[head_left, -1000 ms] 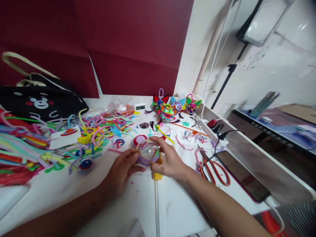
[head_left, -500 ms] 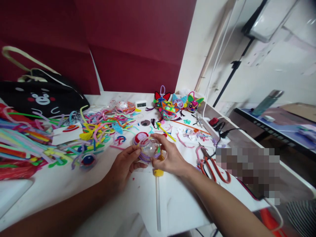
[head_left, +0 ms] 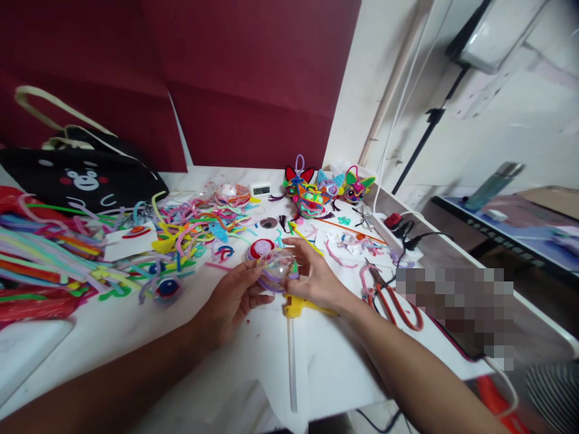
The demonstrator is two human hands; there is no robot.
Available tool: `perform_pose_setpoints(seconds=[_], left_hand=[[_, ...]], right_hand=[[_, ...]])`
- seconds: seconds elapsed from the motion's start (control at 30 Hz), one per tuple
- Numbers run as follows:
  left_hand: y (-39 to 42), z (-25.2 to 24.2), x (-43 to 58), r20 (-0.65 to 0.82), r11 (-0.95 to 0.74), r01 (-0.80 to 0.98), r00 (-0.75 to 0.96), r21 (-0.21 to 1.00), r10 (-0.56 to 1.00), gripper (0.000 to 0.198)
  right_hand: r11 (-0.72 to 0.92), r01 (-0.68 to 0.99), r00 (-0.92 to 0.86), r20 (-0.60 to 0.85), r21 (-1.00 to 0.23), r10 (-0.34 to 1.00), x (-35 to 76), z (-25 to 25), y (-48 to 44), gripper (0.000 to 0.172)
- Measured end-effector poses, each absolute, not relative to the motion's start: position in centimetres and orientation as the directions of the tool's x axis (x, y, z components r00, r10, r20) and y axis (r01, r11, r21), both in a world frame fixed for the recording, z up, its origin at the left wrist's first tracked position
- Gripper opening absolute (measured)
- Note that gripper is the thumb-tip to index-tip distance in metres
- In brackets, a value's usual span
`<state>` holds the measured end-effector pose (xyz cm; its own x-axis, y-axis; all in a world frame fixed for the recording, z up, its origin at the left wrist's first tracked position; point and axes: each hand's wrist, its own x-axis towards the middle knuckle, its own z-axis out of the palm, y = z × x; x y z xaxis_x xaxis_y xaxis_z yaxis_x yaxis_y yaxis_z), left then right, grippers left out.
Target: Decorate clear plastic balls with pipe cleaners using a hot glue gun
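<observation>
Both my hands hold a clear plastic ball [head_left: 279,266] with lilac pipe cleaner round its lower part and a bit of green at its right side. My left hand [head_left: 237,294] grips it from the left, thumb on top. From the right, the curved fingers and thumb of my right hand [head_left: 314,272] clasp it. Just behind the ball lies a round piece with a red and lilac coil [head_left: 262,248]. Under my right hand is a yellow glue gun [head_left: 295,306], partly hidden, with a clear glue stick [head_left: 292,367] pointing towards me.
Orange-handled scissors [head_left: 394,298] lie to the right, near a mosaic-blurred patch. Several pipe-cleaner animal heads [head_left: 311,201] stand at the back. Loose pipe cleaners [head_left: 49,253] cover the left side, before a black bag [head_left: 85,181]. A power strip [head_left: 392,232] sits by the right edge.
The view has shifted slightly. My hands have turned the ball a little and moved slightly, so more of the yellow glue gun shows beneath. Both hands keep their hold.
</observation>
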<state>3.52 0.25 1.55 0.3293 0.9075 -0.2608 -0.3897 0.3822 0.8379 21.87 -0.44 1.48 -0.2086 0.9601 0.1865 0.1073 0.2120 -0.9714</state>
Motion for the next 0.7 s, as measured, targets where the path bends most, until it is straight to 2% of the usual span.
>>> perform_pose_setpoints(seconds=[0.13, 0.33, 0.7], left_hand=[[0.2, 2.1, 3.6, -0.256, 0.38, -0.36, 0.345, 0.852, 0.903, 0.021], [0.2, 3.2, 3.9, -0.233, 0.344, -0.278, 0.366, 0.897, 0.901, 0.023], [1.3, 4.8, 4.3, -0.227, 0.35, -0.174, 0.49, 0.92, 0.841, 0.03]], right_hand=[[0.21, 0.102, -0.204, 0.186, -0.972, 0.961, 22.3, 2.0, -0.3, 0.072], [0.206, -0.023, -0.234, 0.205, -0.978, 0.95, 23.0, 2.3, 0.2, 0.076], [0.071, -0.224, -0.238, 0.125, -0.972, 0.963, 24.3, 3.3, 0.7, 0.07]])
